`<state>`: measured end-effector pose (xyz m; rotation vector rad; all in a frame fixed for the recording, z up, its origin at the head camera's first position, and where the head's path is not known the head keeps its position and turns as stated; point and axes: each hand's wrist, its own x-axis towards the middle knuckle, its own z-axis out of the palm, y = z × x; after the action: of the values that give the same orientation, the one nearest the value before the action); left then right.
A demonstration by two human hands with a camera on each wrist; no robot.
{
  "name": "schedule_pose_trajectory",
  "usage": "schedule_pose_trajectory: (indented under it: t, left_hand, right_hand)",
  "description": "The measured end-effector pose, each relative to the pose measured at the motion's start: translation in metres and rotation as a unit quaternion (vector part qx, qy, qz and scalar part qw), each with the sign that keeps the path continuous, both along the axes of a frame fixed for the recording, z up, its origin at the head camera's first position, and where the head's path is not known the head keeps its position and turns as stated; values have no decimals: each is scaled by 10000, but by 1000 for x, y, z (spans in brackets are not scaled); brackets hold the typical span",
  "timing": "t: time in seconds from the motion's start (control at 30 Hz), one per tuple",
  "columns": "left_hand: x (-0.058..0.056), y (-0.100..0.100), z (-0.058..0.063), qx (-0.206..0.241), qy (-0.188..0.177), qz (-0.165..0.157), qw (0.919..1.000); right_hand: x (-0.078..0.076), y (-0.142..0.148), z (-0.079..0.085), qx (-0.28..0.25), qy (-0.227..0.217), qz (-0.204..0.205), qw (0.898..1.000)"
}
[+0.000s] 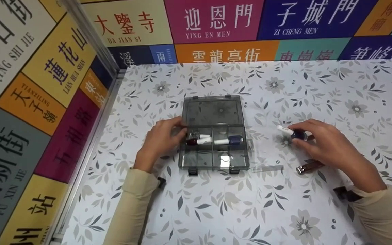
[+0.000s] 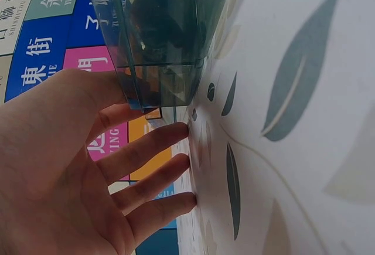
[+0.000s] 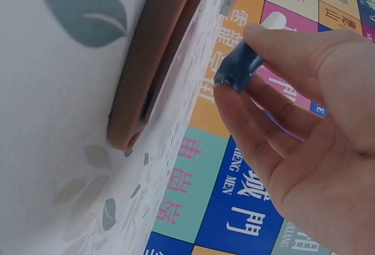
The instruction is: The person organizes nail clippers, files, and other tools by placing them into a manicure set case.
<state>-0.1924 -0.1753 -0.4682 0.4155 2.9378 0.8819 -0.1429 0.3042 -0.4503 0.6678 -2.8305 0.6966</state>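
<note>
A translucent grey compartment box (image 1: 213, 168) lies with its lid (image 1: 213, 110) raised away from me. My left hand (image 1: 162, 137) pinches the box's left edge between thumb and index finger. The other fingers (image 2: 155, 149) stretch out to the tabletop in the left wrist view. Inside lie a dark red nail polish bottle (image 1: 192, 141) and a blue nail polish bottle (image 1: 235, 140), both white-capped. To the right of the box, my right hand (image 1: 328, 144) pinches a dark blue nail polish bottle (image 1: 298, 134) by its body, its white cap (image 3: 274, 20) pointing left.
Beneath my right hand lies a nail clipper (image 1: 310, 166), its brownish side (image 3: 155, 61) large in the right wrist view. A clear flat strip (image 1: 268, 168) rests between box and clipper. Panels with large characters (image 1: 213, 20) border the flower-patterned tabletop (image 1: 216, 211) behind and left.
</note>
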Motion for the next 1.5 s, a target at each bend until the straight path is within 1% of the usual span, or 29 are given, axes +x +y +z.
schedule_pose_trajectory:
  t: [0.1, 0.3, 0.5, 0.67, 0.97, 1.33, 1.5]
  left_hand:
    - [0, 0, 0, -24, -3, 12, 10000]
    - [0, 1, -1, 0, -88, 18, 10000]
    - [0, -1, 0, 49, -68, -18, 10000]
    - [0, -1, 1, 66, -95, -42, 9999]
    - [-2, -2, 1, 219, -248, -113, 9994]
    - [-1, -2, 1, 241, -156, -88, 9995]
    - [-2, -1, 1, 248, -178, -108, 9995]
  right_hand:
    - [0, -5, 1, -27, -19, 14, 10000]
    - [-3, -16, 2, -28, 180, 222, 9996]
    - [-6, -29, 2, -86, 196, 305, 9993]
    - [-7, -38, 4, -110, 256, 460, 9986]
    - [-9, -53, 5, -167, 87, 644, 9977]
    - [-12, -75, 7, -67, 58, 852, 9963]
    - [-13, -85, 5, -145, 51, 966, 9952]
